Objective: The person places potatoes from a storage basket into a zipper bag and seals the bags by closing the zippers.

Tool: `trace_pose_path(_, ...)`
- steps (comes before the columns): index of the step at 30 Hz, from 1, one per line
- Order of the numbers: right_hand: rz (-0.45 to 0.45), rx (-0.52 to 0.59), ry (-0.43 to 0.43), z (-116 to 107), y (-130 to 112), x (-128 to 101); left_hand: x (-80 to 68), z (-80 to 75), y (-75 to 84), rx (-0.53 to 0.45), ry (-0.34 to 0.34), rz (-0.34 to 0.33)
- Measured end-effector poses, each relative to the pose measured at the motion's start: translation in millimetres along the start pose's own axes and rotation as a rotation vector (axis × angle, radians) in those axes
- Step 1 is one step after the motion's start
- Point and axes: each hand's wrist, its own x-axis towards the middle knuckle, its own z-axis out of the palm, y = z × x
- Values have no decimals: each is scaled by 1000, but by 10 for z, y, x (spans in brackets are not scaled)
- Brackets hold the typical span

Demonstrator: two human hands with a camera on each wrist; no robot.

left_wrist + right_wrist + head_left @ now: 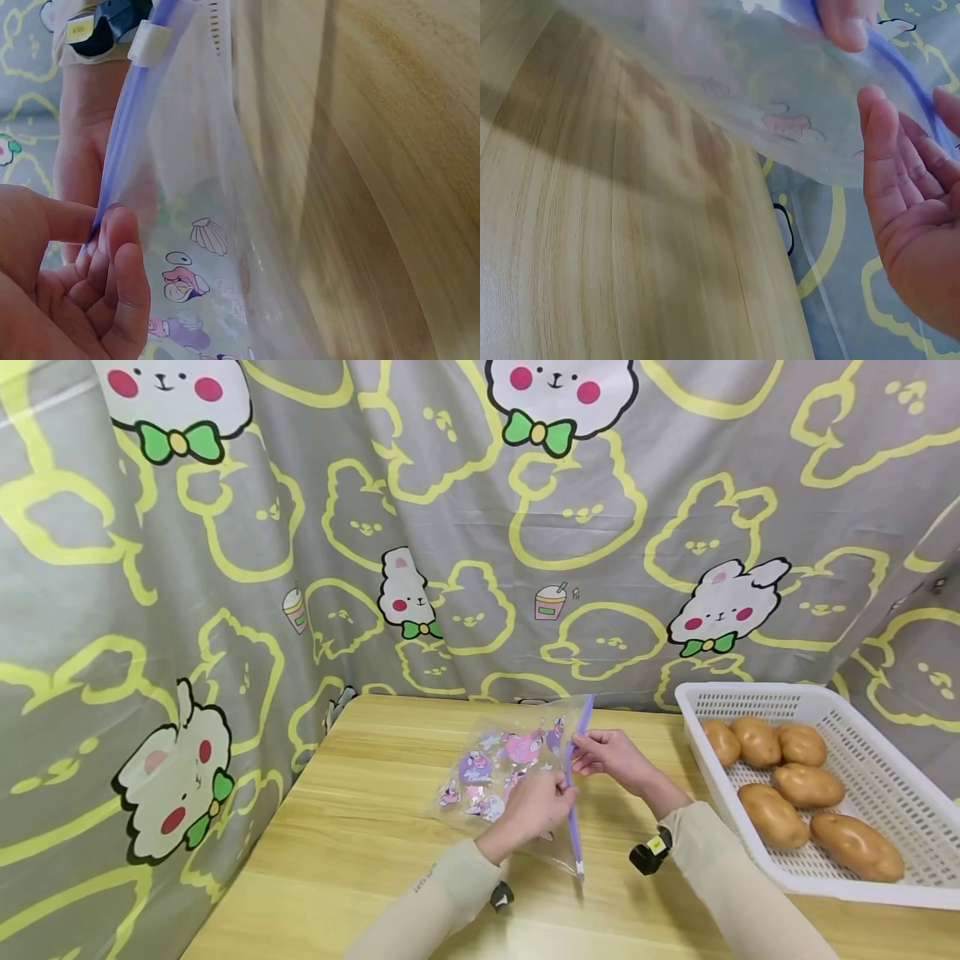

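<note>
A clear zip bag [480, 768] printed with cartoon characters is held over the wooden table, its purple zip edge [576, 835] toward the right. My left hand [534, 806] pinches that edge near its middle, thumb against fingers. Farther along the same edge, my right hand [609, 756] pinches it between thumb and fingers. In the left wrist view a white slider [150, 43] sits on the purple strip, away from the left hand's fingers [124, 262]. The right wrist view shows the right hand [919, 180] beside the purple strip, with the bag's film hanging behind it.
A white perforated basket [716, 827] stands on the table at the right, with several potatoes [808, 785] in it. The wooden table [330, 852] runs back to a grey cartoon-print curtain [465, 527], which also hangs along the left side.
</note>
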Motion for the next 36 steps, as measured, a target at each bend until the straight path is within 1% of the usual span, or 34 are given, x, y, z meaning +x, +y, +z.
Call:
trace_pose_path(6, -7, 18, -15, -6, -1, -5, 17, -2, -9, 6, -8, 1)
trace_pose_path(8, -9, 8, -16, -5, -5, -7, 25, -9, -13, -18, -8, 10)
trace_pose_path(10, -18, -9, -24, -3, -7, -9, 35, -17, -21, -64, -10, 20)
trace_pose_path(16, -68, -48, -37, 0, -6, 1, 70, -32, -66, -254, -22, 72)
trace_pose_path(20, -87, -44, -30, -14, -5, 10, 84, -36, -85, -324, -56, 105)
trace_pose_path(24, -101, -11, -56, -26, 2, 15, 92, -34, -87, -333, -90, 94)
trace_pose_path(28, -114, 18, -78, -26, 6, 18, 99, -42, -73, -336, -105, 73)
trace_pose_path(31, -117, 26, -86, -19, -4, 19, 101, -56, -67, -335, -97, 69)
trace_pose_path(36, -106, 19, -88, -8, -24, 31, 111, -70, -71, -326, -66, 73)
